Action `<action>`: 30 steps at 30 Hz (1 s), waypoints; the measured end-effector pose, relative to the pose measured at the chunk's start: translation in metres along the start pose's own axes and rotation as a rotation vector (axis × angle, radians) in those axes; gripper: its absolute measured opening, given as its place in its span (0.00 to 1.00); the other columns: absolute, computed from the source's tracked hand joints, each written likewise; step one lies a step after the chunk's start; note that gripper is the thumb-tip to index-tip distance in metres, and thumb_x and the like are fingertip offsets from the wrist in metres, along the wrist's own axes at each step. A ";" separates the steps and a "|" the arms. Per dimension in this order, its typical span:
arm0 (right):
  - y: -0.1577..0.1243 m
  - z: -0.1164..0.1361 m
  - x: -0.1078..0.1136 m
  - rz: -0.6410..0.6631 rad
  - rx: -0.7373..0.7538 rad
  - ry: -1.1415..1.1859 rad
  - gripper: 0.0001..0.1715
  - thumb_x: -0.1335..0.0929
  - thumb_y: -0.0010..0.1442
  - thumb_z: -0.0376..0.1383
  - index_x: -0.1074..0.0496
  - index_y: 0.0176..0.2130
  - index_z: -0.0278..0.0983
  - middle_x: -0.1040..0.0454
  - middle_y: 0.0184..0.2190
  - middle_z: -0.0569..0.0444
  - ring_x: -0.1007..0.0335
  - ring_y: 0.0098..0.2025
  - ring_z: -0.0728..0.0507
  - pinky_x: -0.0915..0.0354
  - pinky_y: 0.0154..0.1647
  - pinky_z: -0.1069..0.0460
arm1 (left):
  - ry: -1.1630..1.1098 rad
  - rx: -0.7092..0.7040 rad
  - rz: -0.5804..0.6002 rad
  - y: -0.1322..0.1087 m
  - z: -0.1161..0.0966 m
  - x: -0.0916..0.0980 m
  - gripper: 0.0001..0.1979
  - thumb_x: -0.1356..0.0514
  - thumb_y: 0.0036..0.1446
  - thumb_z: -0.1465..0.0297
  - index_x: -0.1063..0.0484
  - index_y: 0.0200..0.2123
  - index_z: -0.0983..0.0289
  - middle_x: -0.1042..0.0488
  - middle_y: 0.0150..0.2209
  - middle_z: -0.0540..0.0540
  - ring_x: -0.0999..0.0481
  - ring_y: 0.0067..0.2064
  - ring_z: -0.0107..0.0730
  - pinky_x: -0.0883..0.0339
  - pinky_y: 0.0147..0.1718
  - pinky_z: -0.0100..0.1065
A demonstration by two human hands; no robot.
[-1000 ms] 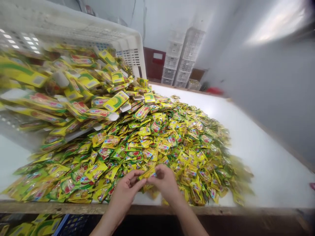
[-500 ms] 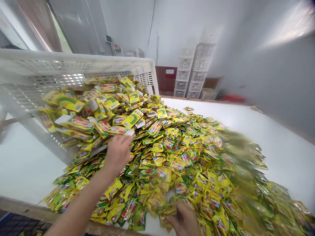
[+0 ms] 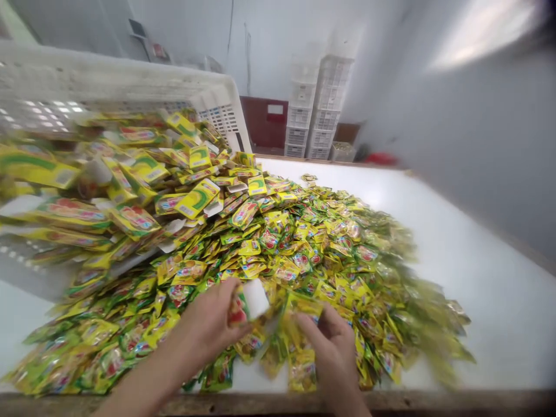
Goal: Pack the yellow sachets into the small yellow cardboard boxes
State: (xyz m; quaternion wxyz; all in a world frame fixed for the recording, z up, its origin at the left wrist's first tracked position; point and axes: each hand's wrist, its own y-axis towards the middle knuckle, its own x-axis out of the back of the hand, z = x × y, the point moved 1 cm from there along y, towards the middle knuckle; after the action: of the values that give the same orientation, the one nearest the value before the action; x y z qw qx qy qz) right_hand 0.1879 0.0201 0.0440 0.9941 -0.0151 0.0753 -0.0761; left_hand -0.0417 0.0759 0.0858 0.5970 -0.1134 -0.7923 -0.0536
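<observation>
Lying on white tabletop (image 3: 438, 243), sachets (image 3: 284, 271); behind, blurred, likely stacked crates (image 3: 324, 123).

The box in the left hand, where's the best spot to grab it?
I'd pinch the box by its printed body from the left, as the left hand does, with a grip on opposite edges. Its white flap juts out on the right and looks thin, so it's probably a poor handle.

head | looks forward, down | left hand (image 3: 212, 315), right hand (image 3: 334, 344) close | wall (image 3: 278, 46) far
</observation>
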 end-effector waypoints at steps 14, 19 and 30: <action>0.018 -0.015 0.006 0.274 0.301 -0.771 0.09 0.33 0.50 0.25 0.25 0.26 0.37 0.30 0.24 0.58 0.35 0.28 0.48 0.43 0.29 0.55 | -0.349 0.269 -0.125 -0.034 -0.070 -0.135 0.14 0.40 0.54 0.63 0.38 0.42 0.60 0.25 0.35 0.55 0.23 0.39 0.45 0.37 0.33 0.35; 0.025 0.003 0.008 0.612 0.338 -0.871 0.09 0.31 0.47 0.25 0.26 0.22 0.38 0.30 0.21 0.59 0.35 0.28 0.47 0.44 0.29 0.55 | -0.555 0.222 -0.109 -0.047 -0.066 -0.137 0.22 0.31 0.43 0.60 0.36 0.38 0.60 0.28 0.28 0.51 0.26 0.32 0.43 0.39 0.30 0.35; 0.012 -0.020 -0.018 0.560 0.466 -0.742 0.02 0.24 0.53 0.35 0.20 0.29 0.42 0.26 0.45 0.52 0.37 0.50 0.39 0.39 0.51 0.45 | -1.386 0.129 0.094 -0.060 -0.023 -0.121 0.19 0.32 0.52 0.66 0.23 0.48 0.60 0.21 0.48 0.55 0.25 0.51 0.45 0.34 0.50 0.37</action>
State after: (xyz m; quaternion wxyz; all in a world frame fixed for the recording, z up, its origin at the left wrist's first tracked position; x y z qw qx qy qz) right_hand 0.1694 0.0339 0.0264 0.9132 0.2012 -0.3001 0.1885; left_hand -0.0032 -0.0014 -0.0203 -0.0390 -0.1199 -0.9866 0.1039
